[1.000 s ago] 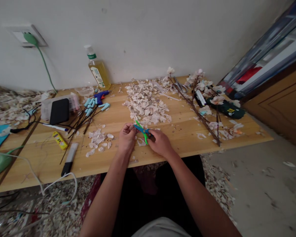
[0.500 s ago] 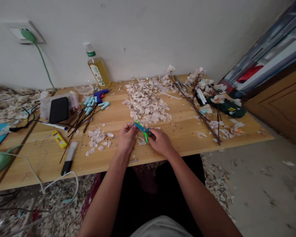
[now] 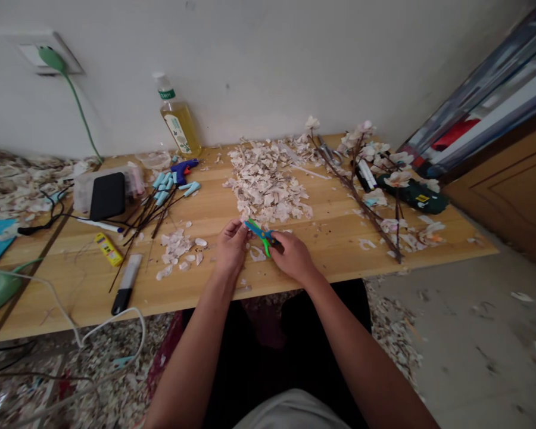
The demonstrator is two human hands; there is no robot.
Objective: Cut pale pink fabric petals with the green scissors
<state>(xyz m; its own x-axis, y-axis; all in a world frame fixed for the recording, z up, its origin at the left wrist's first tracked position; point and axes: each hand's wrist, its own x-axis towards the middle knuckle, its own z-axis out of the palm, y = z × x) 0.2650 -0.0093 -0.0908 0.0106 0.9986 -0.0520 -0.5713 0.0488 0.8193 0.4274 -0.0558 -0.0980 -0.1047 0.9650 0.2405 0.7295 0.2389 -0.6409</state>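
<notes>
My right hand is closed round the handles of small blue and green scissors, whose blades point left and up. My left hand pinches something small and pale at the blade tips; I cannot make out what it is. Both hands rest over the front middle of the wooden table. A big heap of pale petal scraps lies just behind the hands, and a smaller scatter of cut petals lies to the left.
Flower branches lie at the right. Dark stems with blue tips, a blue glue gun, an oil bottle, a black case, a yellow tube and a knife sit left. Scraps cover the floor.
The scissor blades, apart a second ago, have closed together at my left fingertips. Both hands stay in the same place.
</notes>
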